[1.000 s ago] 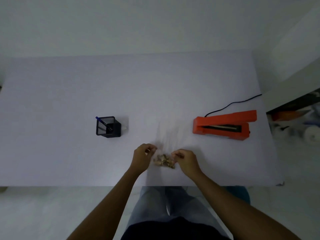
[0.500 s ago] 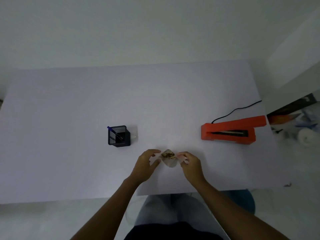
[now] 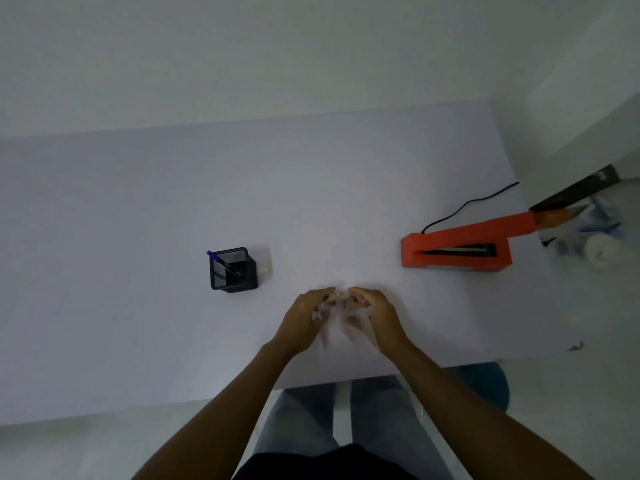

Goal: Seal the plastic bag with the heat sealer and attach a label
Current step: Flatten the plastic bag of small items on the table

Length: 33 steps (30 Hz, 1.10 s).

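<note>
A small clear plastic bag (image 3: 337,311) with brownish contents is held between both hands near the table's front edge. My left hand (image 3: 304,320) grips its left side and my right hand (image 3: 375,317) grips its right side; the bag is blurred and mostly hidden by the fingers. The orange heat sealer (image 3: 457,245) stands at the right of the table with its arm raised and a black cord running back from it. A small white piece, possibly the label (image 3: 265,268), lies just right of the pen holder.
A black mesh pen holder (image 3: 232,270) with a blue pen stands left of the hands on the white table (image 3: 138,237). Clutter and a white roll (image 3: 599,249) lie on the floor beyond the table's right edge. My legs are below the front edge.
Both hands have closed in around the bag, which now hangs between them and hides its contents. The camera view has shifted, so table objects appear slightly displaced.
</note>
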### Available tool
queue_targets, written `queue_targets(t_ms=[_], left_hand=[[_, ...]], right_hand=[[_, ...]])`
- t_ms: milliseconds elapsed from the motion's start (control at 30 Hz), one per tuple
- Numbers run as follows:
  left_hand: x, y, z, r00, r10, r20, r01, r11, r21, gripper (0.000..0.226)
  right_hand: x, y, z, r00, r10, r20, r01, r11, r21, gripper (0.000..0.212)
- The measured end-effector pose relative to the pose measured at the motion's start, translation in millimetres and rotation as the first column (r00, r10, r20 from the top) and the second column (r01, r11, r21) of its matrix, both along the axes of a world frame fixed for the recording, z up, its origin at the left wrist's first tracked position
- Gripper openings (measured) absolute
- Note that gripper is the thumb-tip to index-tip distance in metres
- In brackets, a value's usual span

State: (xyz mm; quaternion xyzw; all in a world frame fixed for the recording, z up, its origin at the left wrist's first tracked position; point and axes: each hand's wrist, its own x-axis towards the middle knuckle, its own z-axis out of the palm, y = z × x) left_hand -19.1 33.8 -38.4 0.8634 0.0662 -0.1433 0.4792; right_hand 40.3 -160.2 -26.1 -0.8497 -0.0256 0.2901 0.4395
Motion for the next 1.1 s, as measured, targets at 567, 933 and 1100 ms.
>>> queue_targets(t_ms=[567,933,1100], left_hand=[[30.2,-0.1,9.8,1.000,0.008,0.000,-0.008,1.000,0.002,0.045],[42.8,2.5,-2.1,0.995,0.085,-0.047,-0.090,0.988,-0.122,0.024],[45.5,4.6,-3.4,0.993,0.063,-0.099,-0.080,0.982,-0.171,0.020]], right_hand=[[13.6,-9.7,-9.3,0.998,-0.043,-0.050,0.046,0.997,0.063,0.034],[34.2,-14.4,-21.3,0.996,-0.019,-0.089,0.032,0.988,0.153,0.026],[43.1,-18.3,-16.3,0.993,0.005,-0.122,0.026,0.967,0.253,0.016]])
